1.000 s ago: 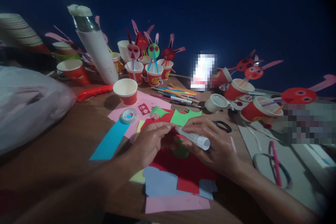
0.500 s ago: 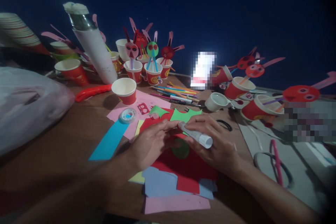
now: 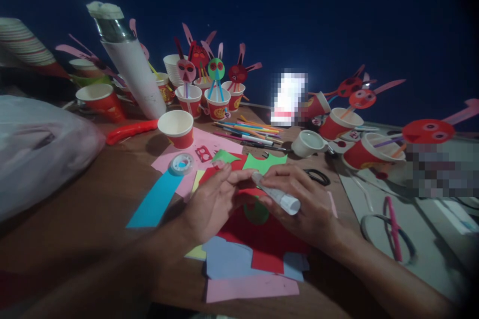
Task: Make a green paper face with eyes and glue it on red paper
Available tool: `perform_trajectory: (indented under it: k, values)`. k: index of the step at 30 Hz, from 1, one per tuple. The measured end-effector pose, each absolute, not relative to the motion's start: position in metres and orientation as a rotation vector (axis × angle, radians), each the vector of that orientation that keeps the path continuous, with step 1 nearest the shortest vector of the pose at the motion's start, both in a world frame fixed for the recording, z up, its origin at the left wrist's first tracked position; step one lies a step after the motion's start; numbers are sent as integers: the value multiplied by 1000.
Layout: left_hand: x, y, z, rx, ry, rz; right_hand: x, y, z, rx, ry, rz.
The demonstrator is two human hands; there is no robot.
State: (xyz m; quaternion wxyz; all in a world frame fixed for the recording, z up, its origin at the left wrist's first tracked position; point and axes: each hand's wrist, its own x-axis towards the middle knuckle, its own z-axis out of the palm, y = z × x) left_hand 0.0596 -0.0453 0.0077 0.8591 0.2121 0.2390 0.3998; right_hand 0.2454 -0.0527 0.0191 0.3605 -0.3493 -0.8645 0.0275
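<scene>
My right hand (image 3: 309, 202) is closed around a translucent white glue tube (image 3: 279, 194), tilted with its narrow end toward my left hand. My left hand (image 3: 215, 199) has its fingers drawn together, the index fingertip at the tube's narrow end. Whatever small piece those fingers may hold is hidden. Below both hands lies a green paper circle (image 3: 257, 211) on red paper (image 3: 267, 254). Under the red sheet are pale blue paper (image 3: 226, 261) and pink paper (image 3: 252, 289).
Left of my hands are a tape roll (image 3: 182, 164), a blue paper strip (image 3: 155, 202) and a paper cup (image 3: 175, 132). Scissors (image 3: 317, 176) lie right. Behind are sticks (image 3: 249, 129), a white cup (image 3: 309, 144), a tall bottle (image 3: 130, 70) and cups holding paper faces (image 3: 216, 70).
The glue tube's wide end has dipped slightly, and my right hand has shifted a little left. My left hand stays almost in place. The whole view has drifted slightly.
</scene>
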Motion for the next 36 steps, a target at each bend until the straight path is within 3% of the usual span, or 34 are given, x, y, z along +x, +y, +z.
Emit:
perform_trajectory:
  k: [36]
  values:
    - [59, -41, 0, 411, 514, 763, 248, -51, 16, -927, -2206, 56]
